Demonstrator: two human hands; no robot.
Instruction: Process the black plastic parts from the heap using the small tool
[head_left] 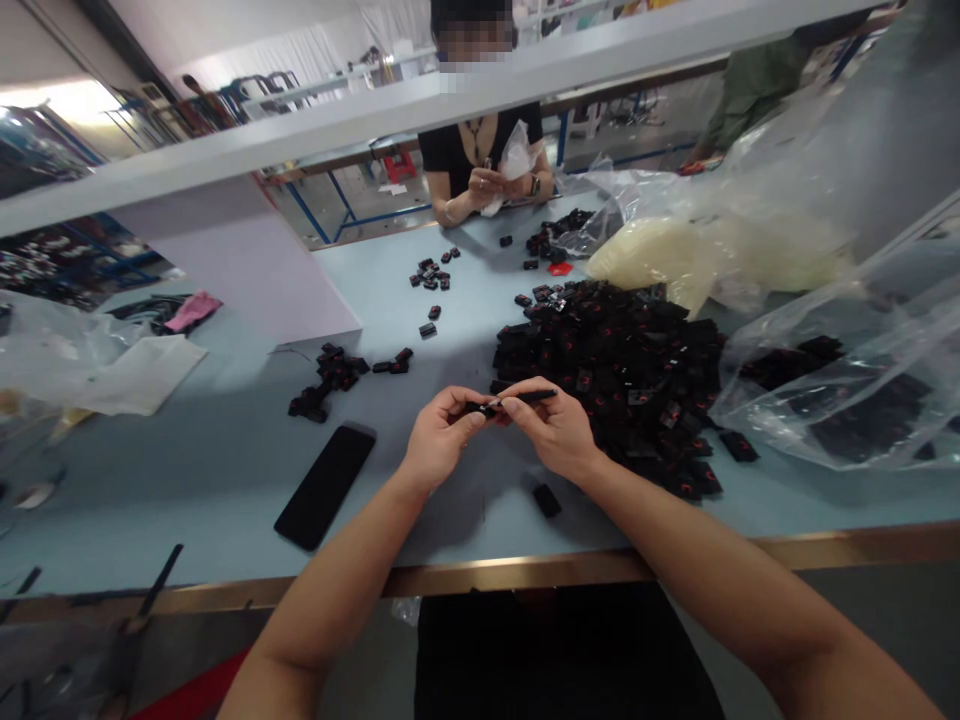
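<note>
A small black piece (478,408) is being clamped by the left grip (442,435), a thin black stick (531,397) by the right grip (551,430), its tip touching the piece.

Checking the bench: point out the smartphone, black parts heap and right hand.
Smartphone (325,486), head view, middle of its face.
Heap of black parts (607,380), head view, pile's centre.
Right hand (551,430), head view, back of the hand.

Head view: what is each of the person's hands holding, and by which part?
The left hand pinches a small black rectangular piece by its end; the right hand's fingers grip a thin black rod near its inner end.
</note>
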